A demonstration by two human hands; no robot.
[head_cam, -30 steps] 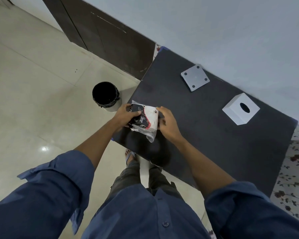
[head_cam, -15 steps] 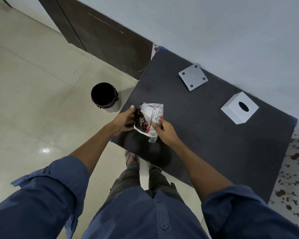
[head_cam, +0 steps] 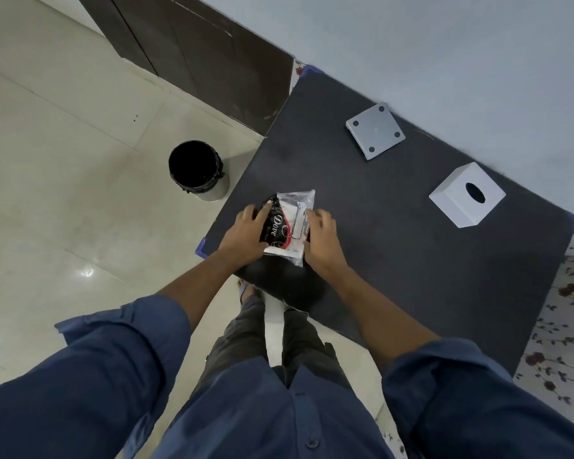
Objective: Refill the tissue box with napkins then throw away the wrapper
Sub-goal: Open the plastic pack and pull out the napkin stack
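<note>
Dark desk (head_cam: pixel 411 260): left hand (head_cam: pixel 242 233) and right hand (head_cam: pixel 322 240) each grip the sealed black-and-white plastic napkin packet (head_cam: pixel 287 225); white square tissue box (head_cam: pixel 466 193) unfilled, black round bin (head_cam: pixel 196 168) awaits wrapper.

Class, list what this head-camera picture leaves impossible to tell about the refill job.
- Napkin pack: whether the wrapper is opened; the left hand and right hand cover its sides.
- Tissue box: contents; its opening is just dark.
- Bin: contents lost in black liner.
- Pack's small print: too small.
</note>
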